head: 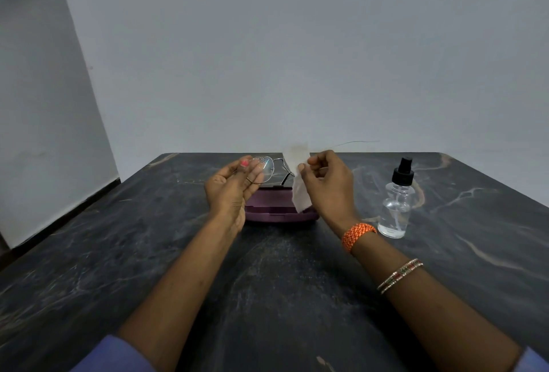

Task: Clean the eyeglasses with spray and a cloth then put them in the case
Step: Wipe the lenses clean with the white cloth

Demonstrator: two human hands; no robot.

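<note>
Head view, looking down over a dark marbled desk. Left hand raised above the desk, fingers curled round the eyeglasses, pinching the rim of one lens; droplets speckling that lens. Right hand up beside it, thumb and fingertips pinching a pale cloth pressed over the other lens, cloth tail hanging down. Hands close together, both held in the air over the far middle of the desk. Purple case lying open right beneath them, near the far edge, partly hidden by the left hand and the cloth. Clear spray bottle with a black pump top standing upright towards the right edge, well apart from the case. No label, brand or writing readable on bottle, case or cloth. Orange woven band on the right wrist, thin bangles further up the forearm. Plain pale wall behind the far edge.
</note>
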